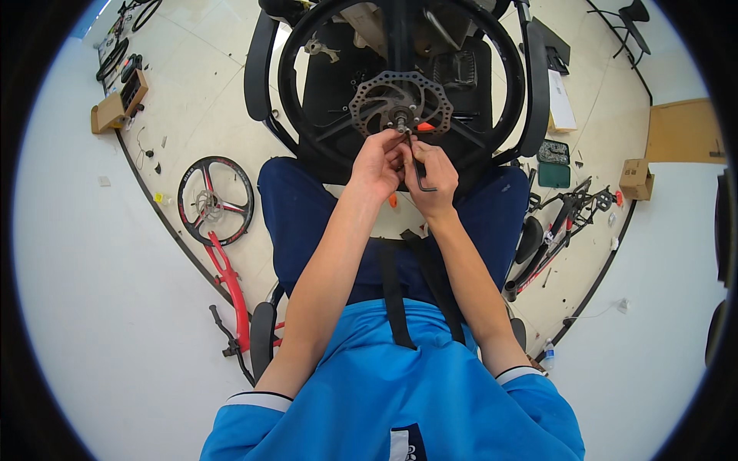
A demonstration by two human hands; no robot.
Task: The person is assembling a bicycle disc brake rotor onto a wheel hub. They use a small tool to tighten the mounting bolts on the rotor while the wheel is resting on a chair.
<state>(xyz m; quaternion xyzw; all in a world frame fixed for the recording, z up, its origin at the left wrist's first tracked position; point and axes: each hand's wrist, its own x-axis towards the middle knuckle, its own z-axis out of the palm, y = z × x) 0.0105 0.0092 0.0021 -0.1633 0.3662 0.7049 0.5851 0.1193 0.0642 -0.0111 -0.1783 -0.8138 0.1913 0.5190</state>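
Right hand point(436, 177) is closed around a black L-shaped hex key point(417, 175), long arm pointing up toward the hub, short bent end sticking out by the palm. Left hand point(378, 165) is narrow, fingers bunched at the end of the axle point(400, 121), just beside the right fingers; can't tell whether it grips anything small, as the fingertips overlap. The axle stands out from the middle of a brake disc point(375, 91), a metal ring with holes and a wavy edge, mounted on a black spoked wheel point(400, 46). The wheel lies over the seat of a black chair point(261, 69), between its two armrests, in front of the person's knees. On that seat, seen through the spokes: a silver metal part point(321, 50) at left and a dark tool tray point(455, 69) at right. An orange piece point(426, 127) shows just by the disc's lower edge. Floor at left: another spoked wheel point(209, 206) with its own disc, near a red frame point(237, 296) and a black handlebar point(231, 338). Floor at right: open green case point(553, 175), black and red bike frame point(565, 223), cardboard box point(636, 180).
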